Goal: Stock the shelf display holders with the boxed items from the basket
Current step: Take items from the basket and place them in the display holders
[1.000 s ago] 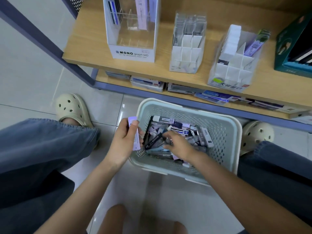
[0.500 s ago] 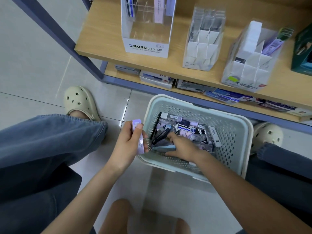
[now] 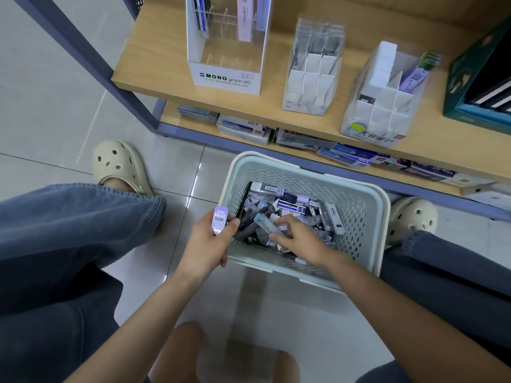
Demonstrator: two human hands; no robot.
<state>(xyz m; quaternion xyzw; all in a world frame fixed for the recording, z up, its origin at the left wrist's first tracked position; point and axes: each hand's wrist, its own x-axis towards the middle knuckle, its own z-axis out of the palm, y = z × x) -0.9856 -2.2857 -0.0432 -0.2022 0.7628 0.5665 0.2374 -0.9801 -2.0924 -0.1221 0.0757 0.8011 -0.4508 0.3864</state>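
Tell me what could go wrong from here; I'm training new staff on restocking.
The right hand pinches a pale blue box amid the loose pile in the basket; it might slip back. The left hand grips a lilac box beside the basket's rim, over the floor; a slack grip could drop it.

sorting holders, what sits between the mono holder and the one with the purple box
A clear holder with white dividers, on the shelf, in the head view.
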